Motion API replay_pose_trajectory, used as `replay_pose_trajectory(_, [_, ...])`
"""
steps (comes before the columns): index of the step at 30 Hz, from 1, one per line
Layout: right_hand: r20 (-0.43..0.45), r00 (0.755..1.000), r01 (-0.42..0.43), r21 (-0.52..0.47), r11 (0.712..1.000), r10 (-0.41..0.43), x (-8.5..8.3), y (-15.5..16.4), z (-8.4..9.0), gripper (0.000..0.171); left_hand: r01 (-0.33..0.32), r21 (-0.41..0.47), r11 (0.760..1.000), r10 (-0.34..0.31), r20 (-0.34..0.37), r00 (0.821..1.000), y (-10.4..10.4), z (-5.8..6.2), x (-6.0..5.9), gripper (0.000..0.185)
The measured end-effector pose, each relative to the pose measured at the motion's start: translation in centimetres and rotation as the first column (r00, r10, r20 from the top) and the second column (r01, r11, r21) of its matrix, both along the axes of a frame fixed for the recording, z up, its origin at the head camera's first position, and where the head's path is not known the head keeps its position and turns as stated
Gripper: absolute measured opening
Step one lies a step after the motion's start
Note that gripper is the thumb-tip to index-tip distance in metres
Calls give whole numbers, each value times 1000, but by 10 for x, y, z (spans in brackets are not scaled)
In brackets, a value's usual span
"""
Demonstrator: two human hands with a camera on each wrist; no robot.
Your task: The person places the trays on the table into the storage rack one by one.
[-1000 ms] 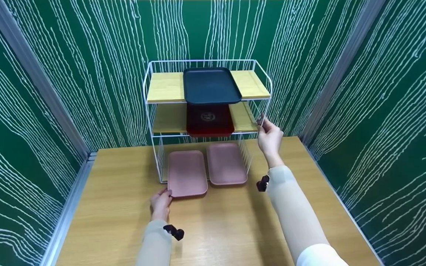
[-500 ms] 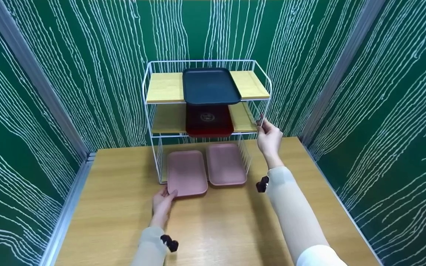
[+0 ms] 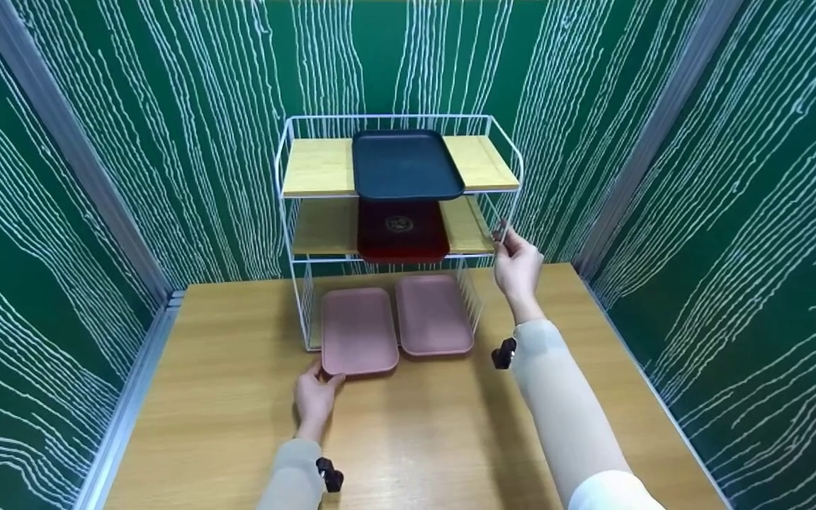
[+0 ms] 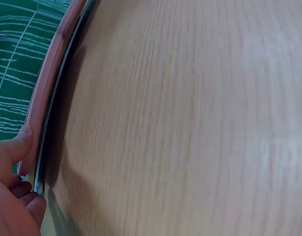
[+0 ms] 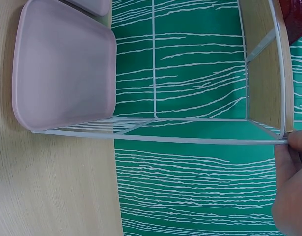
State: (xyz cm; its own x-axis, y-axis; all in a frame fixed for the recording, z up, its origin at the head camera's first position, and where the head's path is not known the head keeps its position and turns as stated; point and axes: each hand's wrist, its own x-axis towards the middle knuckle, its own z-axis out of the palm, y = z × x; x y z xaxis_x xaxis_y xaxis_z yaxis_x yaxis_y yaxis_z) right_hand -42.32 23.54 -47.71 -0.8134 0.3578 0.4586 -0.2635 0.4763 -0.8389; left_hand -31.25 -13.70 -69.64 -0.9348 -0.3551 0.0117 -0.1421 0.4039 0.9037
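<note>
Now we pinch the near corner of the left pink tray (image 3: 358,330) with our left hand (image 3: 316,397), thumb on its rim, on the tabletop (image 3: 224,397). Our right hand (image 3: 516,268) grips the wire rack (image 3: 287,212). Next, likely, a level pull.

A dark blue tray (image 3: 406,164) lies on the top wooden shelf, its front edge jutting past the shelf's edge. Under it, on the middle shelf, sits a dark red tray (image 3: 402,231) with a round emblem at its centre. The wooden counter (image 3: 422,439) carries everything. Green walls (image 3: 132,127) with wavy white lines close in the back and both sides.
</note>
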Motion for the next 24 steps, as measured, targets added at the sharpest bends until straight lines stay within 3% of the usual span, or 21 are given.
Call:
replay_pose_trajectory(7, [-6,1000,2,-2,1000,-2,2,-2,0,39,-39,-59,998,42,58,997,7,4,-10,55])
replay_pose_trajectory(18, [-11,1000,-14,-2,1000,14,2,-8,-1,37,-108,-71,992,113,64,992,11,10,-20,44])
replay_pose_trajectory(24, [-14,997,-76,-14,997,76,3,-4,-4,40,-77,-84,993,83,61,995,2,8,-19,52])
